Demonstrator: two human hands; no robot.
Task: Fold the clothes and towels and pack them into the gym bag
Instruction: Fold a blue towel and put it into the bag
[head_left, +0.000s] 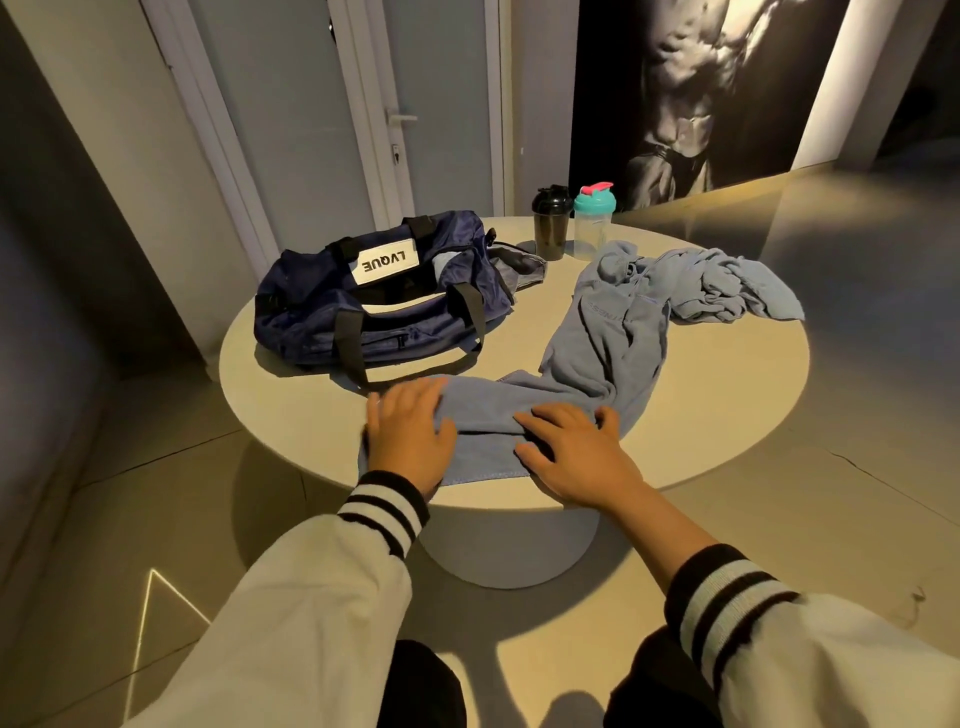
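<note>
A long grey-blue towel (597, 338) lies across the round table (727, 395), its near end flattened at the front edge. My left hand (410, 436) rests flat on that end's left side, fingers spread. My right hand (571, 452) presses flat on its right side. More crumpled grey-blue cloth (727, 286) lies bunched at the table's far right. A navy gym bag (374, 301) with black handles and a white label sits at the back left, its top gaping open.
Two shaker bottles stand at the table's far edge: a black one (550, 223) and a clear one with a teal lid (592, 223). White doors and a large wall poster are behind. Bare tabletop shows at the right front.
</note>
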